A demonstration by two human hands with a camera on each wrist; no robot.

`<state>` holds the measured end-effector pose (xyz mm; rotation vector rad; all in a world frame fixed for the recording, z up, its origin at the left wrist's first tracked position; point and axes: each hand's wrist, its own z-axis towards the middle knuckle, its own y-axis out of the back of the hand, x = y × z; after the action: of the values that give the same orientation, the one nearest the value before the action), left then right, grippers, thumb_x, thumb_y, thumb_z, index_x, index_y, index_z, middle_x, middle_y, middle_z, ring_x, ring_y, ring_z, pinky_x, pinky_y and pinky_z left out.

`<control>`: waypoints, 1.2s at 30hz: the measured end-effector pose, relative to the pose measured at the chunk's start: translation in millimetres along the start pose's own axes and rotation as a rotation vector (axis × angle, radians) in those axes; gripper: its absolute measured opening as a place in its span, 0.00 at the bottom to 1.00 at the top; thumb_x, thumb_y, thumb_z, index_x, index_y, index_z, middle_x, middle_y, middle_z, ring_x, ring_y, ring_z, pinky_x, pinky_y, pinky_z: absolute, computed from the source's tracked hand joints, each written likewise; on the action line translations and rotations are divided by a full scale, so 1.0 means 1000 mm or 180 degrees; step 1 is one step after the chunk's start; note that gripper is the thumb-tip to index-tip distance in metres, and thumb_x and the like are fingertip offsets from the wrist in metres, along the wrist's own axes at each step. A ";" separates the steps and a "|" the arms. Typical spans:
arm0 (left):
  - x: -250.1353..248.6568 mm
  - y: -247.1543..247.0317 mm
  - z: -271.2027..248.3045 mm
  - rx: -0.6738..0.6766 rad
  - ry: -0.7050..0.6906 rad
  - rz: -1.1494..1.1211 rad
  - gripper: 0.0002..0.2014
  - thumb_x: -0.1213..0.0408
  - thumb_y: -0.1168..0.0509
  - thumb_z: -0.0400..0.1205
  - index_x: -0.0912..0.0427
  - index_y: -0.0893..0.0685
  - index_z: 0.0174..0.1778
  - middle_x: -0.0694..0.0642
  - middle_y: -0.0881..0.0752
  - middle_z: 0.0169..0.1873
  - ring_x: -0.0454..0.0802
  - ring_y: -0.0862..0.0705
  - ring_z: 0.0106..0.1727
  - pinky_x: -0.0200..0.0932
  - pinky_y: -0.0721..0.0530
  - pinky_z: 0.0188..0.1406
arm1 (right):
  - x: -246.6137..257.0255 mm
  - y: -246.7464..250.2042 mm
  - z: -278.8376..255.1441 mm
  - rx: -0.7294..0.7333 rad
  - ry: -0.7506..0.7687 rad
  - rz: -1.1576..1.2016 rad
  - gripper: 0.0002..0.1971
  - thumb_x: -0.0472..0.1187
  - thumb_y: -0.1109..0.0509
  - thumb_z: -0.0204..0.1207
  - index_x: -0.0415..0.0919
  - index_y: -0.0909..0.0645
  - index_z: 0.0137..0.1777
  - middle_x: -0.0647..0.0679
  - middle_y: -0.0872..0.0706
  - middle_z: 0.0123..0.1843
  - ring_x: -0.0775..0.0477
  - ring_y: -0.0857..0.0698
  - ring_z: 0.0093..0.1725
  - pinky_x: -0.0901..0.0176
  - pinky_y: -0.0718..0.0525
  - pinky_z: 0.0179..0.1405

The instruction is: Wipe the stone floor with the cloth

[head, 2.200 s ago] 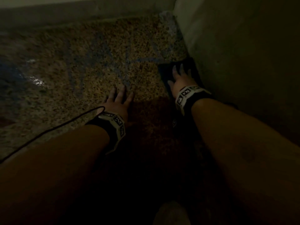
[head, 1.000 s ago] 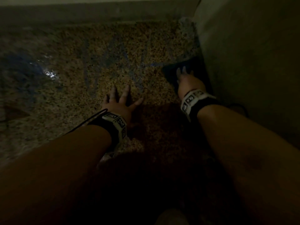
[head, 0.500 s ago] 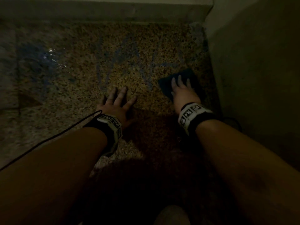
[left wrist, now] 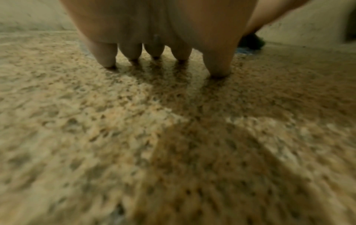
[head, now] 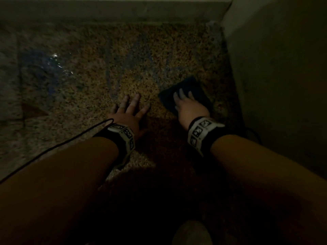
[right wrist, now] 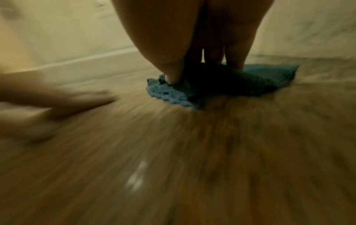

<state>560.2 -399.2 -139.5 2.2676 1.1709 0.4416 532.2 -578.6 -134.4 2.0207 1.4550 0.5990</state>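
Observation:
A blue cloth (head: 185, 89) lies flat on the speckled stone floor (head: 109, 64) near the right wall. My right hand (head: 187, 103) presses down on it with straight fingers. The right wrist view shows the cloth (right wrist: 269, 76) bunched slightly under the thumb and fingers (right wrist: 171, 73). My left hand (head: 131, 110) rests flat on the bare floor to the cloth's left, fingers spread. In the left wrist view its fingertips (left wrist: 109, 60) touch the stone and the cloth (left wrist: 250, 42) shows dark behind the thumb. The scene is dim.
A wall (head: 283, 68) rises close on the right and a low skirting (head: 113, 11) runs along the far edge. A wet shine (head: 56, 62) marks the floor at the left. A black cable (head: 53, 151) trails from my left wrist.
My right hand has slid the cloth away from the right wall and back toward me. The left hand has stayed planted on the floor.

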 end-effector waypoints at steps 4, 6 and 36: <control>0.001 -0.003 0.001 0.0004 -0.0006 0.0043 0.39 0.35 0.51 0.82 0.36 0.71 0.79 0.49 0.78 0.77 0.59 0.70 0.81 0.60 0.57 0.81 | 0.008 -0.006 -0.001 0.0288 0.0092 -0.0072 0.30 0.39 0.51 0.89 0.46 0.63 0.85 0.47 0.64 0.86 0.37 0.60 0.84 0.44 0.47 0.82; 0.001 -0.002 0.002 -0.0037 0.0004 -0.0047 0.39 0.35 0.51 0.82 0.36 0.72 0.79 0.49 0.78 0.77 0.58 0.70 0.81 0.60 0.57 0.81 | 0.001 -0.004 -0.002 0.0131 0.0219 -0.0289 0.28 0.44 0.53 0.89 0.48 0.61 0.85 0.49 0.63 0.86 0.40 0.59 0.84 0.45 0.46 0.82; 0.052 -0.016 -0.009 -0.0250 0.0213 -0.0173 0.44 0.41 0.45 0.84 0.53 0.70 0.81 0.53 0.77 0.78 0.56 0.70 0.81 0.54 0.58 0.81 | 0.035 -0.010 0.000 0.0103 0.0621 -0.0384 0.27 0.41 0.55 0.89 0.53 0.62 0.84 0.52 0.66 0.85 0.40 0.64 0.84 0.40 0.55 0.82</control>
<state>574.4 -346.2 -139.5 2.1637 1.2238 0.5366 535.3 -542.7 -140.3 1.9260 1.6972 0.7423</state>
